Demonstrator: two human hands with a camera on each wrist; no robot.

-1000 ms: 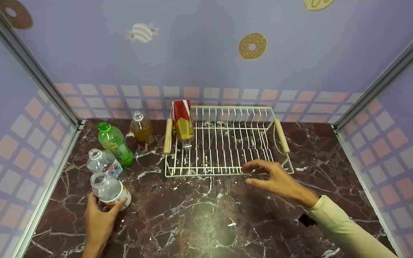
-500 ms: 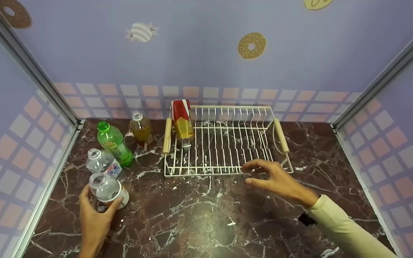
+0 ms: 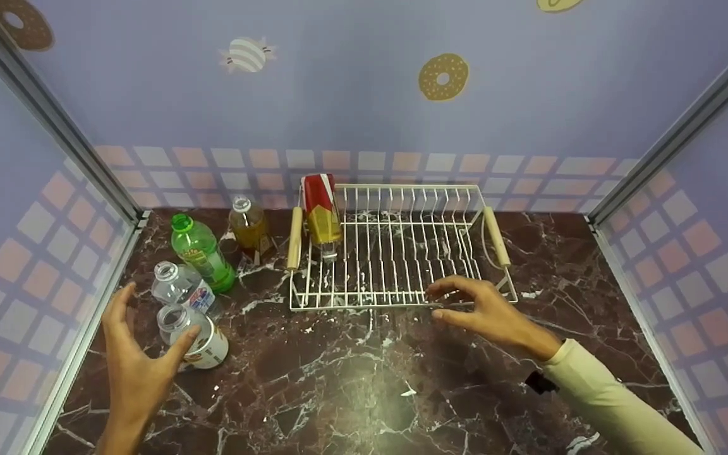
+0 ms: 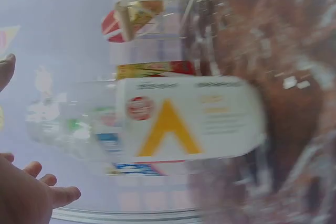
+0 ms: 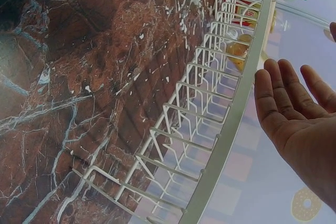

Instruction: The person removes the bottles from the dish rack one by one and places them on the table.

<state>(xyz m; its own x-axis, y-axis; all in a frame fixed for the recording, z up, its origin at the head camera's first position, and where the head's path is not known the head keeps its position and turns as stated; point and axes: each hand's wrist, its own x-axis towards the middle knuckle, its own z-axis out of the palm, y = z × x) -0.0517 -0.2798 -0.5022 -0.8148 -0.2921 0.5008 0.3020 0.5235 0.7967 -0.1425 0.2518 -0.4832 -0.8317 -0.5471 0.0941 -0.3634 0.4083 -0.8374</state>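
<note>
My left hand [image 3: 136, 373] is spread beside a clear bottle with a white label [image 3: 211, 349], thumb overlapping its shoulder in the head view. In the left wrist view this uncapped bottle [image 4: 189, 119] shows an orange mark, with a gap between it and the fingers [image 4: 63, 196]. Just behind stands a second clear bottle [image 3: 201, 297] with a blue-and-red label. My right hand [image 3: 490, 316] hovers by the front right of a white wire rack [image 3: 497, 239] with wooden handles, fingers loosely bent and holding nothing. In the rack's left end leans a bottle with a red-and-yellow label [image 3: 322, 212].
Behind the clear bottles stands a green bottle [image 3: 207, 258], and to its right a bottle of amber colour [image 3: 252, 234]. Everything rests on a dark marbled tabletop [image 3: 313, 392]. Patterned purple walls [image 3: 364, 95] close off the back and both sides.
My left hand has let go of the white-labelled bottle and drawn away to the left, its fingers spreading. The bottle stays standing in place. My right hand has barely moved.
</note>
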